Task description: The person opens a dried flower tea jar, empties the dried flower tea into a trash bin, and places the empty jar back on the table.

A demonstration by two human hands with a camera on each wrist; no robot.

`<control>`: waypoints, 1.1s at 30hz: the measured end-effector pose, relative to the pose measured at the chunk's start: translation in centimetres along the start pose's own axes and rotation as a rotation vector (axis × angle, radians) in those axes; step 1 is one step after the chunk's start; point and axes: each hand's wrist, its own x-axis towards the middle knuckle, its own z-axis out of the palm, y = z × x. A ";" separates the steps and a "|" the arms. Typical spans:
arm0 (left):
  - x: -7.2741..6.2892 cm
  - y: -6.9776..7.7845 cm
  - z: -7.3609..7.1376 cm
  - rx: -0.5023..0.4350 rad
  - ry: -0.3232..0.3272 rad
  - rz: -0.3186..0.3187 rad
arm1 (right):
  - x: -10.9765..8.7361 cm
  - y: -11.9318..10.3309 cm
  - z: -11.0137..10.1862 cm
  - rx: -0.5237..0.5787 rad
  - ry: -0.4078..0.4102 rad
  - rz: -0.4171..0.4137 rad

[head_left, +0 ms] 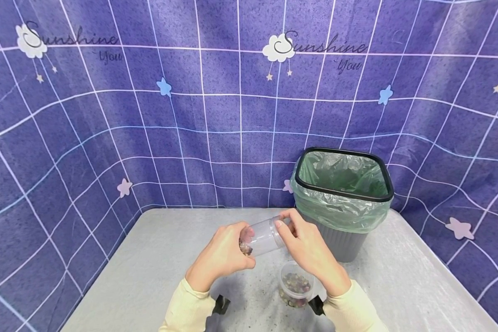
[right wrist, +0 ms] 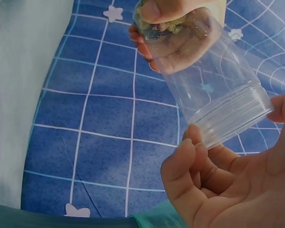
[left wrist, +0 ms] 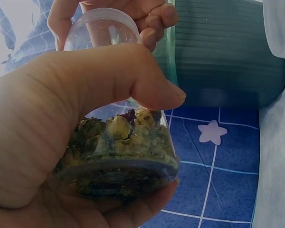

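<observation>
A clear plastic jar (head_left: 262, 237) is held tilted above the table, its base to the left and its ridged rim end raised to the right. Dried flower buds (left wrist: 118, 130) lie gathered at its base. My left hand (head_left: 224, 251) grips that base, the thumb across the side. At the other end my right hand (head_left: 309, 244) holds the rim (right wrist: 232, 114) between thumb and fingers. Whether a separate clear lid sits on this rim, I cannot tell. Below the right hand, a second clear round container (head_left: 296, 286) with similar dried pieces stands on the table.
Behind the right hand stands a grey bin (head_left: 344, 240) with a black rim and a green liner bag (head_left: 336, 214). Small crumbs are scattered on the grey table (head_left: 170, 258) near the second container. A purple gridded cloth (head_left: 216, 147) hangs around the table.
</observation>
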 end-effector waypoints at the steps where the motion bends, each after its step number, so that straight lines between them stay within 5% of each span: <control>1: 0.0 0.0 0.0 0.000 0.001 0.001 | 0.0 0.0 0.0 0.002 -0.004 -0.008; 33: 0.1 -0.4 -0.3 -0.008 0.014 0.014 | 0.1 0.0 -0.2 0.078 -0.020 -0.211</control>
